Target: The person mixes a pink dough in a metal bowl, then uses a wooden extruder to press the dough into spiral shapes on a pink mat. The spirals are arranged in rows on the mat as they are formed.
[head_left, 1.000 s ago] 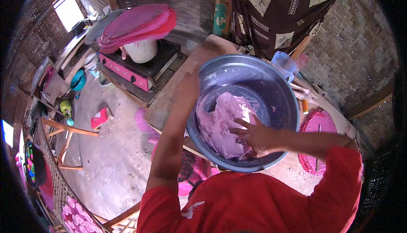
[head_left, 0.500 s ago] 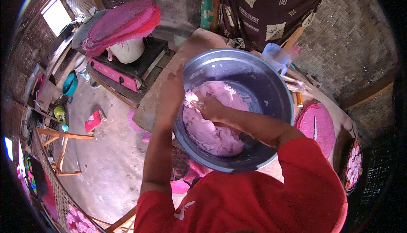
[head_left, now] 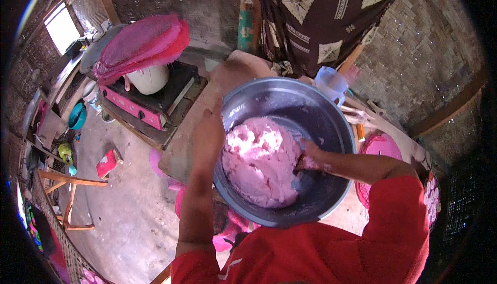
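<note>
A big mass of pink dough (head_left: 259,160) fills the left part of a wide grey basin (head_left: 331,201). My left hand (head_left: 209,134) grips the basin's left rim, its fingers partly hidden behind the wall. At the dough's right edge, inside the basin, is my right hand (head_left: 310,157). Its fingers curl down against the dough, with their tips hidden, and pale dough smears cling to the skin.
A stove (head_left: 137,105) with a white pot (head_left: 150,79) stands at the upper left, round pink mesh sheets (head_left: 142,46) on top. A clear jug (head_left: 331,82) is beyond the basin. Right of it lies a pink round mat (head_left: 380,149). A red stool (head_left: 108,164) is on the floor.
My right hand has moved from the dough's upper left to its right edge. The dough is now bunched into a rounder mound. My left hand keeps its hold on the rim.
</note>
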Tool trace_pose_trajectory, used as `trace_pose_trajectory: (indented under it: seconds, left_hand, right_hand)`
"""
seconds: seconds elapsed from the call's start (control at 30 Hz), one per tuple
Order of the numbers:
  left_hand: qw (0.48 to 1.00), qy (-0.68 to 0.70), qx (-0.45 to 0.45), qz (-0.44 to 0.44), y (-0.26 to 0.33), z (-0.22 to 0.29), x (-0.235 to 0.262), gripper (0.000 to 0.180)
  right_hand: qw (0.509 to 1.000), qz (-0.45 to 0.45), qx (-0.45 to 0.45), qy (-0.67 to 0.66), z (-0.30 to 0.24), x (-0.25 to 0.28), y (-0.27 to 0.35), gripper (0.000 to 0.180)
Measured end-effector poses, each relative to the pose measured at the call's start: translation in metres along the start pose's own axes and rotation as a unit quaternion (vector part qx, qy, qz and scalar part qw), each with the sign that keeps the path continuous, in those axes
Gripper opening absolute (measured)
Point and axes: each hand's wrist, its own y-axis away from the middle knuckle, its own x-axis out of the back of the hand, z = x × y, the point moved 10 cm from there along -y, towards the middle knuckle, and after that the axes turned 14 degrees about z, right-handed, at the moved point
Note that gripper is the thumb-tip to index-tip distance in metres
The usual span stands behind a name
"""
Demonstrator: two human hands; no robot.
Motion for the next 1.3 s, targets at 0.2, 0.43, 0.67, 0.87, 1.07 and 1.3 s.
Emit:
trace_pose_trajectory:
  seconds: [0.2,0.43,0.67,0.87,1.07,1.3]
  left_hand:
    - [0.999,0.014,0.028,-0.015,-0.001,-0.002,-0.004,0.055]
    - [0.999,-0.001,0.029,0.026,-0.004,-0.004,0.004,0.056]
    - [0.998,0.026,0.010,0.049,0.000,-0.001,0.008,0.052]
    - [0.998,0.039,0.003,0.041,0.000,-0.008,-0.005,0.049]
    - [0.996,0.048,-0.030,0.064,-0.005,-0.007,-0.004,0.050]
    - [0.999,0.013,0.004,0.041,-0.003,-0.012,-0.008,0.052]
  right_hand:
    - [0.958,-0.174,0.209,0.089,-0.064,-0.091,-0.067,0.075]
    - [0.836,-0.013,0.435,0.334,-0.085,-0.141,0.031,0.085]
    - [0.479,-0.112,0.628,0.603,0.041,-0.150,0.147,0.052]
    - [0.501,-0.056,0.689,0.521,0.026,-0.176,0.097,0.048]
    - [0.316,-0.029,0.618,0.719,0.005,-0.204,0.081,0.065]
    - [0.359,-0.328,0.576,0.657,-0.100,-0.170,0.106,0.040]
